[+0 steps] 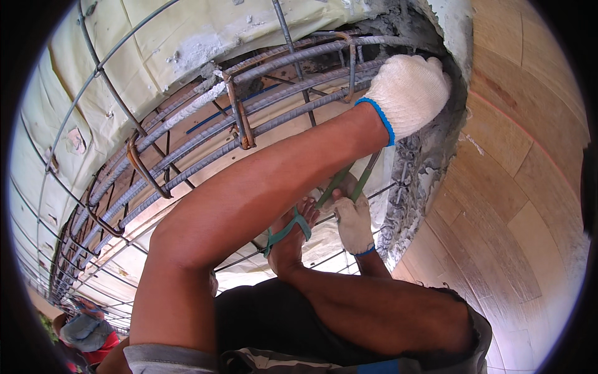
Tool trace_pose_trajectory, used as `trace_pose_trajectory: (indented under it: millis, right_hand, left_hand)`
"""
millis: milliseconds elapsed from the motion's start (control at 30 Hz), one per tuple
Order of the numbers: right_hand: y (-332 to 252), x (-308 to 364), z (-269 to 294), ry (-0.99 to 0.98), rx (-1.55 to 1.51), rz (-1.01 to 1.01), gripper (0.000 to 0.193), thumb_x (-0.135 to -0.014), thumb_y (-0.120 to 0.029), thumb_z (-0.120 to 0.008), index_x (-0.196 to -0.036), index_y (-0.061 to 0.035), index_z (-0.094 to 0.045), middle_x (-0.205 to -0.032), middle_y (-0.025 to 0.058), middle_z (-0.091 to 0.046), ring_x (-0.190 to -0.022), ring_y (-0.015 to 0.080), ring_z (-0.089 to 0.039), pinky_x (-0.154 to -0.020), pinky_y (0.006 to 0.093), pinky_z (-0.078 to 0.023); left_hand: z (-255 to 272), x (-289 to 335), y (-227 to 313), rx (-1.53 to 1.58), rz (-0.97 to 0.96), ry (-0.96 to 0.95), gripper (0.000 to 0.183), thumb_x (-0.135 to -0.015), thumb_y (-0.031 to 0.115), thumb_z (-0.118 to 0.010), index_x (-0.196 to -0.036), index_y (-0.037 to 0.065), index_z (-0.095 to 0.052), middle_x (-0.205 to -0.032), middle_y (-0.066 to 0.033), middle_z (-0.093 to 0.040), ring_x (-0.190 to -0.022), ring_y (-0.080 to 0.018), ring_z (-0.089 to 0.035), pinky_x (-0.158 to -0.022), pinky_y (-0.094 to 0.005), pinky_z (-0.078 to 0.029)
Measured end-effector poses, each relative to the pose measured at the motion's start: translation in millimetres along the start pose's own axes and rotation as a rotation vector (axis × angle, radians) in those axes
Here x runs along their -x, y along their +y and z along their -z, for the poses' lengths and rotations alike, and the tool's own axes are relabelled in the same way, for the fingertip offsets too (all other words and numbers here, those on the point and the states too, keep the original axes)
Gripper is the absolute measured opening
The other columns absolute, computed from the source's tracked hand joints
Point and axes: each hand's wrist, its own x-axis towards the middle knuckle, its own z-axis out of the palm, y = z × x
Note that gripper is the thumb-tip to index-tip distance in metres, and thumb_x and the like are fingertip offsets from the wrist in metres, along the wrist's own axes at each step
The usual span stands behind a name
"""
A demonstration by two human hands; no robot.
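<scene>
My left hand (411, 96), in a white knitted glove with a blue cuff, reaches across to the right end of a bundle of ribbed steel rebars (268, 87). Its fingers curl closed against the rough concrete edge (458, 100); what they hold is hidden. Lower down, beside my knee, my right hand (356, 225) wears a matching glove. It is closed around green-handled pliers (361, 181), whose head is hidden behind my left forearm. Rusty bent stirrups (237, 112) wrap the rebars.
My sandalled foot (289, 234) stands on the steel mesh over pale sheeting. Yellowish sheeting (180, 37) lies beneath more mesh at the far left. Wood-look boards (511, 187) curve along the right. Another person (90, 336) in red and a grey head covering is at lower left.
</scene>
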Motion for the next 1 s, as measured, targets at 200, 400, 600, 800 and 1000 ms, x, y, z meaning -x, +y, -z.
trace_pose_trajectory:
  millis: [200,400,600,800,1000]
  right_hand:
    - [5,-5,5,-0.014,0.022,0.009,0.046,-0.096,-0.006,-0.049,-0.141,0.0053,-0.053,-0.119,0.0144,-0.067,-0.099,0.0174,-0.067,-0.086,0.0299,-0.057]
    - [3,-2,4,0.034,0.02,-0.056,0.03,-0.095,-0.006,-0.053,-0.122,0.005,-0.058,-0.109,0.0102,-0.066,-0.091,0.0153,-0.065,-0.083,0.0302,-0.056]
    - [0,-4,1,0.066,0.05,-0.035,0.021,-0.096,-0.006,-0.054,-0.113,0.0054,-0.057,-0.101,0.0097,-0.065,-0.087,0.0158,-0.066,-0.08,0.0312,-0.056]
    - [0,-4,-4,0.122,0.003,-0.032,0.02,-0.096,-0.006,-0.055,-0.112,0.0058,-0.057,-0.1,0.01,-0.065,-0.088,0.0166,-0.067,-0.081,0.0318,-0.056]
    - [7,-6,-1,0.14,-0.01,-0.054,0.02,-0.096,-0.007,-0.056,-0.113,0.0046,-0.058,-0.097,0.0097,-0.067,-0.086,0.0168,-0.067,-0.081,0.0317,-0.056]
  left_hand:
    - [14,12,0,-0.048,0.102,-0.123,0.024,-0.088,0.01,-0.067,-0.11,0.003,-0.073,-0.1,-0.0169,-0.07,-0.086,-0.0315,-0.077,-0.063,-0.0423,-0.061]
    - [22,33,18,0.113,0.233,-0.107,0.044,-0.094,0.011,-0.061,-0.134,-0.005,-0.063,-0.1,-0.0165,-0.072,-0.081,-0.0308,-0.076,-0.061,-0.0453,-0.058]
    - [9,34,23,0.492,0.511,-0.189,0.065,-0.094,0.026,-0.063,-0.143,-0.015,-0.049,-0.092,-0.0277,-0.073,-0.089,-0.044,-0.074,-0.079,-0.0527,-0.06]
    - [11,40,21,0.621,0.539,-0.145,0.074,-0.094,0.027,-0.062,-0.152,-0.013,-0.04,-0.1,-0.0295,-0.073,-0.093,-0.0466,-0.073,-0.083,-0.0547,-0.058]
    - [1,46,27,0.547,0.52,-0.179,0.081,-0.095,0.03,-0.064,-0.158,-0.011,-0.033,-0.114,-0.0298,-0.069,-0.095,-0.0462,-0.073,-0.081,-0.0527,-0.059]
